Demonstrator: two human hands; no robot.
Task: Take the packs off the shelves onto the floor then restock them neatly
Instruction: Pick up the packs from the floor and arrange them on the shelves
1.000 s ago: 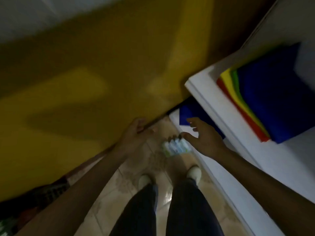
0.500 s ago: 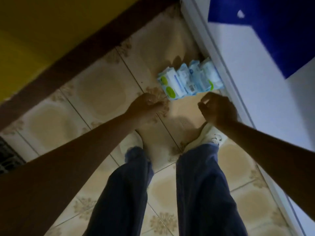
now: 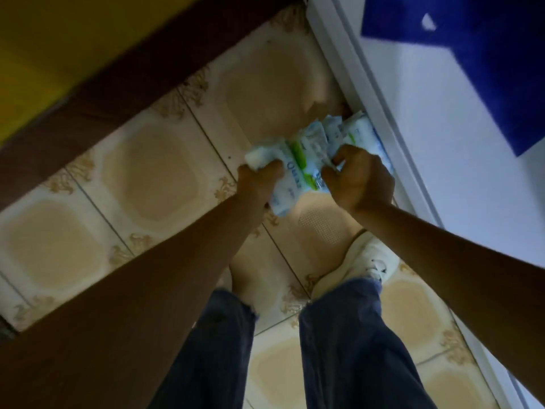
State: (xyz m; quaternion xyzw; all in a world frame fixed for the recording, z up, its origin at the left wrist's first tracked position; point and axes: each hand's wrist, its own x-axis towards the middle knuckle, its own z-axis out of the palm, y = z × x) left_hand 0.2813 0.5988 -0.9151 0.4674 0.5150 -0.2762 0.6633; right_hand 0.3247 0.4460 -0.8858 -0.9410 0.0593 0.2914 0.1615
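Observation:
Several white, blue and green packs (image 3: 306, 154) lie in a row on the tiled floor (image 3: 153, 169), hard against the foot of the white shelf unit (image 3: 365, 93). My left hand (image 3: 256, 181) grips the left end of the row, thumb over the outermost pack. My right hand (image 3: 359, 178) grips the right end, fingers curled over the packs there. The packs are squeezed between both hands. The far-right pack is partly hidden behind my right hand.
A dark brown skirting (image 3: 118, 84) and yellow wall (image 3: 59, 33) run along the far left. A blue fabric item (image 3: 483, 60) lies on the white shelf surface. My legs and a white shoe (image 3: 354, 267) stand just below the packs.
The view dropped from the shelves to the floor. Both hands reached down and closed on the two ends of the pack row, which now looks bunched together.

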